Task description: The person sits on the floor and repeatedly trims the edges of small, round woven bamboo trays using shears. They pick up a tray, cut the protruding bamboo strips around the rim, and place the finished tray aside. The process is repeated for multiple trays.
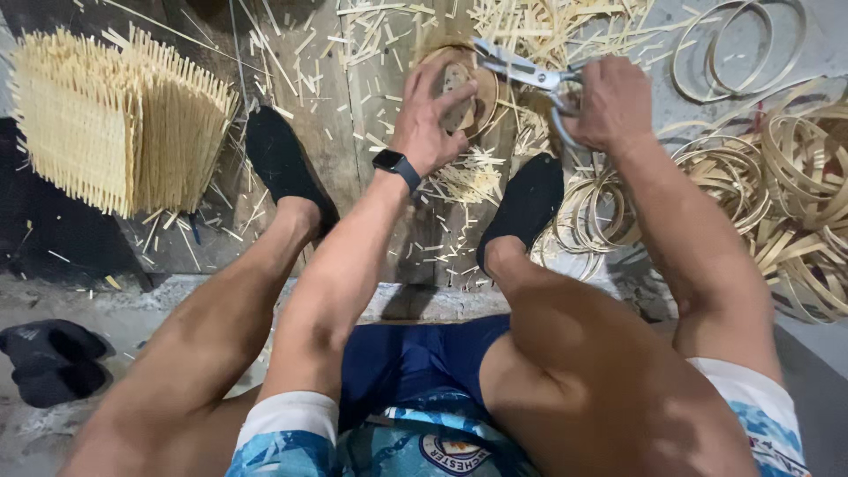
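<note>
My left hand, with a black watch on the wrist, grips a small round woven bamboo disc and holds it upright over the wooden floor. My right hand is closed around the handles of metal shears, whose blades point left and reach over the disc's upper edge. Cut bamboo slivers lie piled just below the disc, between my feet.
A stack of woven bamboo mats stands at the left. Coiled bamboo strips and hoops pile at the right. My feet in black socks rest on the planks. A dark cloth lies at lower left.
</note>
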